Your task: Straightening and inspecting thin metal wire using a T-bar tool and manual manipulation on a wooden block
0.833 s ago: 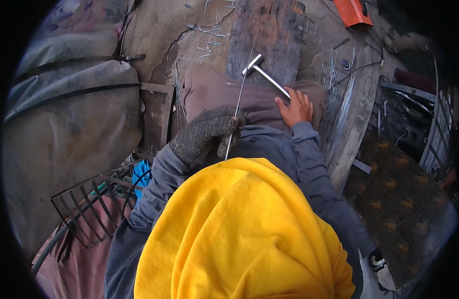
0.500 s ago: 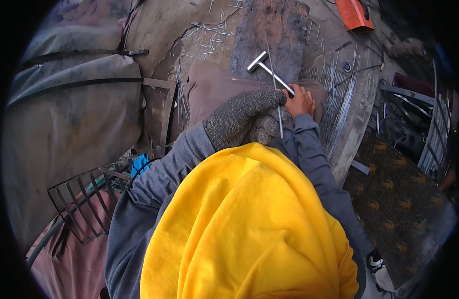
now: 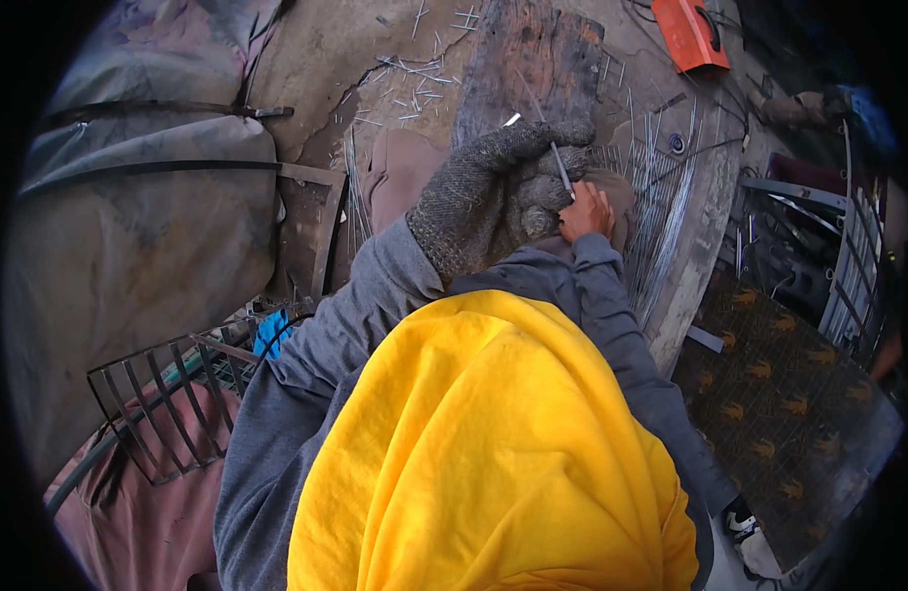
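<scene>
Both my hands meet over the block, a thin wire pinched between them.

My left hand (image 3: 503,192), in a grey knit glove, is curled nearly closed, its fingers (image 3: 562,163) folded around the wire (image 3: 562,169), which pokes out above the knuckles. My bare right hand (image 3: 587,212) sits just beside and under the glove, touching it; most of it is hidden, so I cannot tell how far it is open or whether it grips the wire. Both are above the dark wooden block (image 3: 533,59) on the workbench (image 3: 700,246). Loose wire pieces (image 3: 414,74) lie scattered on the bench's far left. An orange tool (image 3: 695,30) lies at the far edge. A metal grate (image 3: 168,404) sits low left.
</scene>
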The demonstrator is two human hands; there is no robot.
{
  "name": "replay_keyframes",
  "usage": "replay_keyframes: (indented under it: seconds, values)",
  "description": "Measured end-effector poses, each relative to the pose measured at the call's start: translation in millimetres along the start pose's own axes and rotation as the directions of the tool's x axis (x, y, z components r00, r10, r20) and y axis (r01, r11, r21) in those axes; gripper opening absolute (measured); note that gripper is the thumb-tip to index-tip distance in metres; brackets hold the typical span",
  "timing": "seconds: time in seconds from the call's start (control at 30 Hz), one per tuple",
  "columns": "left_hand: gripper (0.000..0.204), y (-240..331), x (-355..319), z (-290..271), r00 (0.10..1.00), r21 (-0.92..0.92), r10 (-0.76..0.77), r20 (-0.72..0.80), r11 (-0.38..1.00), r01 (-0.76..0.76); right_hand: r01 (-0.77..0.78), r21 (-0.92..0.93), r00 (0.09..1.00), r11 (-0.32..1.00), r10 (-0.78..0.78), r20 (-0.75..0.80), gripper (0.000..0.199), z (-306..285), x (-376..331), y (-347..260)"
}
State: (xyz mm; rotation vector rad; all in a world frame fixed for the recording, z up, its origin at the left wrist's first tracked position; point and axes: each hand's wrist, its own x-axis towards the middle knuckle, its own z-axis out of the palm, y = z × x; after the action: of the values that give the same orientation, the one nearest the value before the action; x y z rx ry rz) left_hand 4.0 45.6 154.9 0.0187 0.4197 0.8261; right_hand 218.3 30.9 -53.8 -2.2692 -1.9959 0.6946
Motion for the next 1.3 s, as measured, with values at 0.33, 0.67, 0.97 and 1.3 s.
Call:
replay_keyframes:
  seconds: [0.33, 0.67, 0.97, 1.3]
  values:
    - [0.045, -5, -6, 1, 0.998, -0.021, 0.003, -0.066, 1.000, -0.004, 0.010, 0.013, 1.000, 1.000, -0.010, -0.029, 0.034, 1, 1, 1]
    - [0.038, -19, -18, 0, 0.961, 0.153, -0.035, -0.273, 0.985, 0.079, 0.003, 0.045, 1.000, 0.999, -0.002, -0.009, 0.033, 3, 4, 0]
    - [0.038, -9, -17, -43, 0.956, 0.248, -0.097, -0.276, 0.954, 0.168, -0.004, 0.072, 1.000, 0.997, 0.004, 0.010, 0.032, 3, 5, 1]
    - [0.026, 92, -59, -190, 0.875, 0.881, 0.217, -0.433, -0.105, 0.462, 0.047, 0.084, 0.998, 0.995, -0.051, 0.037, 0.037, -10, 8, 6]
